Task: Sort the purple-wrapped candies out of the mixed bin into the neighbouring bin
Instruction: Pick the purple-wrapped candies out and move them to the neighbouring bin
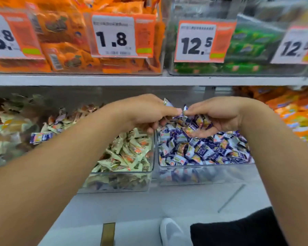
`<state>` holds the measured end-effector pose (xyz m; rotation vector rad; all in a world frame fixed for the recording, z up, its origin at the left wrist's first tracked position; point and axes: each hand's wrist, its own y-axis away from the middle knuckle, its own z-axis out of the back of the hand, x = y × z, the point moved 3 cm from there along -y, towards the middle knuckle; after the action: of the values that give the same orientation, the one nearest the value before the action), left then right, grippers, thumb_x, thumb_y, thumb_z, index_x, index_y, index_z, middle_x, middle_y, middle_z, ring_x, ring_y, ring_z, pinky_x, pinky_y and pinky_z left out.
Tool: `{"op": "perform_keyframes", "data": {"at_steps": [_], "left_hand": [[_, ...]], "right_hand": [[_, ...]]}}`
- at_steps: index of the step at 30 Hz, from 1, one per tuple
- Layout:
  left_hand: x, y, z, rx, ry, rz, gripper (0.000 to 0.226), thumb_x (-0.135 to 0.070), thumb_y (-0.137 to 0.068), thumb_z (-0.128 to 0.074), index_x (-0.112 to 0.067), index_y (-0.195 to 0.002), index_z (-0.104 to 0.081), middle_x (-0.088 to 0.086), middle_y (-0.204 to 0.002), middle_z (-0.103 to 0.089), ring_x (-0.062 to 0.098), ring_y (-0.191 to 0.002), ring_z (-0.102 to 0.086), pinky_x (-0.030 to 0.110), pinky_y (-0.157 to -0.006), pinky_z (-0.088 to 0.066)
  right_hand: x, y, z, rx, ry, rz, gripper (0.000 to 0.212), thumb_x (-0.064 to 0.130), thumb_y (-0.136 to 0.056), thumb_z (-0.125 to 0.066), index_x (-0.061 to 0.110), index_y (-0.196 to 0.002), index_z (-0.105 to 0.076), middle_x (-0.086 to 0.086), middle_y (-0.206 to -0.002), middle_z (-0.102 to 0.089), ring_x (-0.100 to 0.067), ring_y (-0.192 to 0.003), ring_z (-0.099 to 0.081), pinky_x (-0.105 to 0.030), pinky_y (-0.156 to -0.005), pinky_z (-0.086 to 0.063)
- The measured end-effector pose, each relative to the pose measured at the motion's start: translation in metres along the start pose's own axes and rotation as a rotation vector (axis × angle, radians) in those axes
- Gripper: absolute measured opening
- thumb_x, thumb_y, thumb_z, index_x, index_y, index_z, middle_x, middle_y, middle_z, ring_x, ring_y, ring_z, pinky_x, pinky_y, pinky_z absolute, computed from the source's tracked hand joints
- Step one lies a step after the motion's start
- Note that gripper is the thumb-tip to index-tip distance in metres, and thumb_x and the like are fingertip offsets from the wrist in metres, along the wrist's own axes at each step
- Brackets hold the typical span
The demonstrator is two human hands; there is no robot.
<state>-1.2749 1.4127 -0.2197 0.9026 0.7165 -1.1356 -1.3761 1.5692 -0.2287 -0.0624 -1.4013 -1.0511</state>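
Two clear plastic bins sit side by side at the front edge of the lower grey shelf [149, 201], their inner walls touching or nearly so. The left-hand clear bin [117, 181] holds mostly pale cream-wrapped candies [130, 153], with one stray purple-and-white wrapped candy [41, 137] lying on the heap towards that bin's left side. The right-hand clear bin [203, 174] is filled with purple-wrapped candies [204, 151]. Both bare hands meet above the dividing wall, near the bins' back edge. The left hand [146, 112] is curled palm-down, thumb and forefinger pinched on a purple-wrapped candy [167, 102] whose twisted end sticks up behind the knuckles. The right hand [219, 116] is cupped palm-up over the right-hand bin, cradling a small heap of purple candies [197, 123], its thumb tip pressed towards the left thumb; whether the two pinch the same wrapper is hard to tell. On the upper shelf stand clear bins of orange packets [66, 50] and green packets [251, 43], fronted by orange price tags [114, 34].
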Motion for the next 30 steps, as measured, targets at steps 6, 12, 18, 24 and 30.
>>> {"op": "perform_keyframes", "data": {"at_steps": [6,12,18,24,30], "left_hand": [[-0.016,-0.051,-0.036,-0.054,-0.051,0.166,0.029,-0.03,-0.099,-0.061,-0.005,-0.085,-0.062,0.007,-0.068,-0.057,0.012,-0.045,-0.053,0.02,-0.042,-0.051],[-0.013,-0.057,-0.039,-0.073,-0.002,0.014,0.059,-0.032,-0.095,-0.066,-0.009,-0.144,-0.043,0.013,-0.128,-0.062,0.024,-0.109,-0.068,0.039,-0.096,-0.056],[0.017,0.03,0.046,-0.342,-0.358,-0.213,0.012,-0.032,-0.098,-0.061,-0.03,-0.098,-0.072,-0.018,-0.083,-0.068,-0.009,-0.063,-0.059,0.012,-0.058,-0.041],[0.133,0.094,0.15,-0.535,-0.428,0.298,0.02,-0.032,-0.099,-0.057,-0.022,-0.11,-0.07,-0.004,-0.111,-0.069,0.023,-0.091,-0.066,0.036,-0.079,-0.052],[0.184,0.093,0.162,-0.444,-0.59,0.344,0.042,-0.019,-0.094,-0.062,-0.019,-0.134,-0.052,0.006,-0.128,-0.061,0.025,-0.109,-0.059,0.031,-0.09,-0.05]], "right_hand": [[-0.016,0.003,0.037,-0.158,-0.04,-0.012,0.029,0.02,-0.094,-0.068,0.001,-0.116,-0.063,-0.01,-0.117,-0.059,-0.024,-0.104,-0.07,-0.044,-0.082,-0.061],[-0.011,0.0,0.041,-0.349,0.329,0.011,0.04,0.028,-0.097,-0.066,0.003,-0.126,-0.059,-0.014,-0.133,-0.053,-0.032,-0.101,-0.068,-0.044,-0.077,-0.062],[0.038,0.025,-0.038,-0.232,1.027,0.268,0.047,0.049,-0.1,-0.051,0.022,-0.138,-0.057,0.001,-0.142,-0.054,-0.023,-0.126,-0.052,-0.039,-0.108,-0.04],[0.075,0.014,-0.181,0.058,1.117,0.739,0.039,0.038,-0.102,-0.052,0.033,-0.14,-0.051,0.007,-0.148,-0.043,-0.015,-0.135,-0.042,-0.029,-0.108,-0.034],[0.099,-0.057,-0.268,-0.03,1.256,0.965,0.061,0.011,-0.088,-0.066,0.028,-0.144,-0.047,0.001,-0.14,-0.052,-0.021,-0.129,-0.05,-0.039,-0.106,-0.044]]}}
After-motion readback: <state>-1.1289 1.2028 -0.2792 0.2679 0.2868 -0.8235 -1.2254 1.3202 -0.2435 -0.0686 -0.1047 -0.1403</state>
